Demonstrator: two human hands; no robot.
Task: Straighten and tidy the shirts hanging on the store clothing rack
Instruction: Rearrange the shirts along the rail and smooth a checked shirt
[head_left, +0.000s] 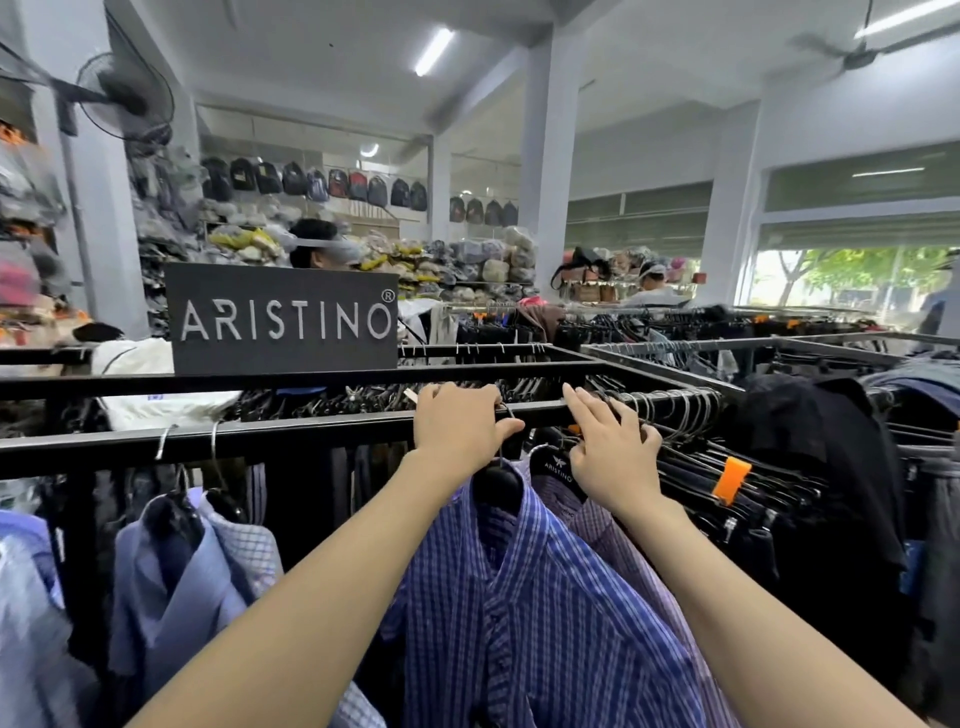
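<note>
Nearest, lower centre of frame: blue striped shirt (545, 613) hung front-on to me, collar just below my left hand (460, 431). Pink checked shirt (618, 525) sat tight behind it on the right, its black hanger (556, 465) under my right hand (610, 452).

Left hand gripped the rail (208, 441) from above, fingers curled over the far edge, thumb pinched against the blue shirt's hanger hook (506, 410). Right hand lay on the rail with fingers fairly straight, tips against the packed hooks (670, 410); it wasn't closed around anything I could make out.

Key relation: rail's long axis ran left-right across mid-frame, tilting up toward the right. Blue shirt's hook sat between my hands, nearer the left. Open rail lay left of it; the dense bunch lay right. So I judged any spacing move was a slide along the rail, leftward.

Further left: pale blue shirt (171, 566), well apart. Beyond, upper left: ARISTINO sign (283, 317).
</note>
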